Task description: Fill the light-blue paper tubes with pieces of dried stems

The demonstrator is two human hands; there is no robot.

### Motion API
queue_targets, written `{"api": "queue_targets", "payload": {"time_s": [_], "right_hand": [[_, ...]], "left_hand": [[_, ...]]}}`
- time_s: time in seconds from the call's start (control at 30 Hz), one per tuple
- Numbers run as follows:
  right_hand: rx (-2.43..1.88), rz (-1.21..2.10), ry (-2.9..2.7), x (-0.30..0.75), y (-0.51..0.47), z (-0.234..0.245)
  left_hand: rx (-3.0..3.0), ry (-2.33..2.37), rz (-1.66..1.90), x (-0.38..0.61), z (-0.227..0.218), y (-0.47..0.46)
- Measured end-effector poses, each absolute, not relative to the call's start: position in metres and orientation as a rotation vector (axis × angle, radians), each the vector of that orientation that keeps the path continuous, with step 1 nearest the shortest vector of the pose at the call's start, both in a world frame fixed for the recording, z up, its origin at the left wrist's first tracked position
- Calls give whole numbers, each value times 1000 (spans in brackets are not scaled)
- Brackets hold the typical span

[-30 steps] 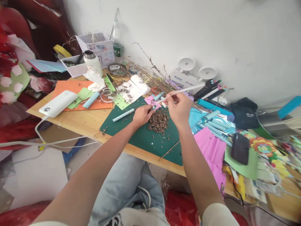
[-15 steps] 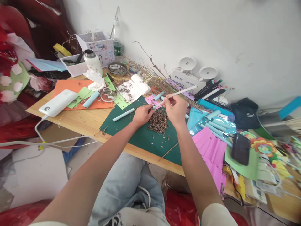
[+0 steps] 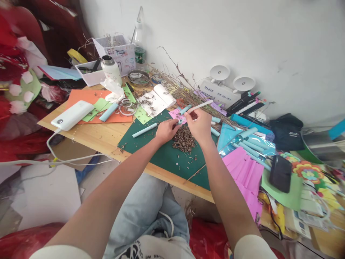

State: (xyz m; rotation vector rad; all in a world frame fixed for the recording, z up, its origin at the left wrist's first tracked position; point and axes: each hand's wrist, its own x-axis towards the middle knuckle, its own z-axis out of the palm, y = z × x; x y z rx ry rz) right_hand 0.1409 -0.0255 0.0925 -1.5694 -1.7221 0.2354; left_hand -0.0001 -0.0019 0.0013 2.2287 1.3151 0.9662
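Note:
My left hand [image 3: 166,131] is closed on a short light-blue paper tube [image 3: 180,122] over the green cutting mat [image 3: 153,151]. Pinched in the fingers of my right hand [image 3: 199,124] is a thin white stick [image 3: 204,104], slanting up to the right. Its lower end points toward the tube; my fingers hide whether it is inside. Just below both hands lies a heap of dry brown plant bits [image 3: 184,139]. Another pale-blue tube [image 3: 145,130] rests left of my left hand, and a pink paper piece [image 3: 175,114] lies behind it.
Dry twigs [image 3: 185,95] lie along the wall beside a white router [image 3: 218,94]. At left are an uncapped white bottle [image 3: 111,70] and a white power bank [image 3: 72,115] with a cable. Blue tubes [image 3: 252,145], pink paper [image 3: 242,169] and a black phone [image 3: 280,173] crowd the right.
The white stick has slid down and left with my right hand's motion, and less of it sticks out beyond the fingers. My left hand keeps its hold on the tube. The view has shifted slightly.

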Motion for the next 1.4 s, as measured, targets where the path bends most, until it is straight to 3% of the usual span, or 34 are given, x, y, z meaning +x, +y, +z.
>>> {"api": "queue_targets", "payload": {"time_s": [1.4], "right_hand": [[-1621, 308, -1699, 139, -22, 83]], "left_hand": [[2224, 1318, 952, -1, 0, -1]]}}
